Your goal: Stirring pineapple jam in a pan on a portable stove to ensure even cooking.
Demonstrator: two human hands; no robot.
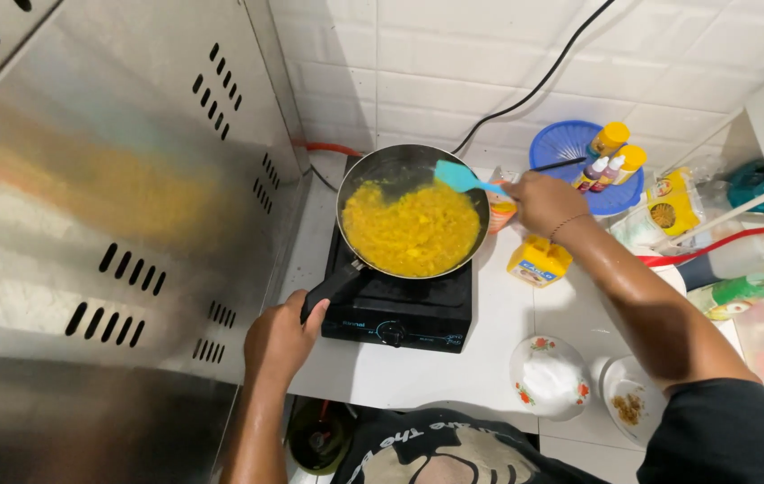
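A dark frying pan (pixel 382 170) full of yellow food (pixel 411 229) sits on a black single-burner stove (pixel 400 305). My left hand (pixel 279 341) grips the pan's black handle (pixel 333 289) at the near left. My right hand (pixel 543 203) holds a turquoise spatula (pixel 459 177), its blade raised over the pan's far right rim. A thin bracelet circles my right wrist.
A steel panel with vent slots (pixel 113 233) stands at left. A yellow box (pixel 539 262), blue basket (pixel 570 148) with yellow-capped bottles (pixel 611 152), white bowl of white powder (pixel 550 376), small plate (pixel 629 399), green bottle (pixel 745 291) and black cable (pixel 534 85) lie to the right.
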